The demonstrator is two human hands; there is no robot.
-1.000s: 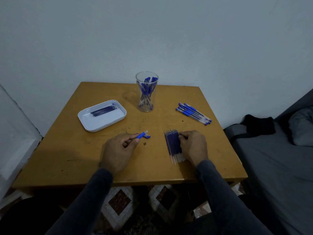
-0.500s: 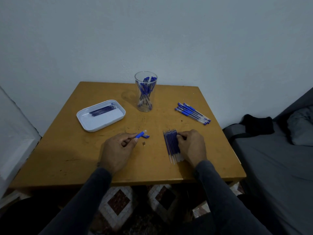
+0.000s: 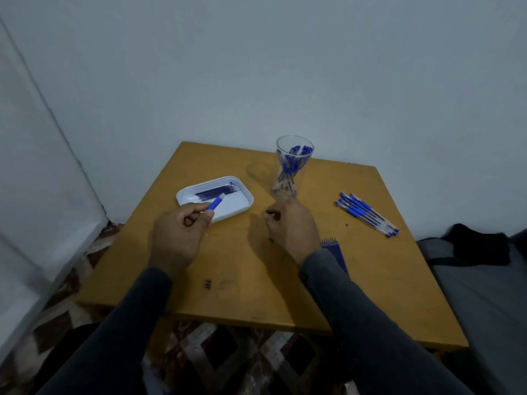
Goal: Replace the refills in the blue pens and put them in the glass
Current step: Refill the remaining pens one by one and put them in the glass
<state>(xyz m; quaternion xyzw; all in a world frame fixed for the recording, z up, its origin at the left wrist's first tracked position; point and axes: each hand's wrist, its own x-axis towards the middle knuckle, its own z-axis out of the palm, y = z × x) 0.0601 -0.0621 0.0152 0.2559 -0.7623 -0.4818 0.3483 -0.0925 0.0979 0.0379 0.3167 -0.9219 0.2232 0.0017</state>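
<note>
Blue pen point(image 3: 215, 204) sits pinched in the left hand point(image 3: 178, 238) over the tray point(image 3: 242, 208); the right hand point(image 3: 293, 228) hovers, fingers curled, whether holding anything I cannot tell, near the glass point(image 3: 291, 169). Refills point(image 3: 335, 252) lie beside the right sleeve.

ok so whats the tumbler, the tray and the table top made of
Tumbler: clear glass or clear plastic; the pens inside show through the wall.
Tray: probably white plastic, with smooth rounded corners and a matte look.
Table top: seemingly wood or laminate, ochre, with a faint sheen and dark scuffs.
</note>
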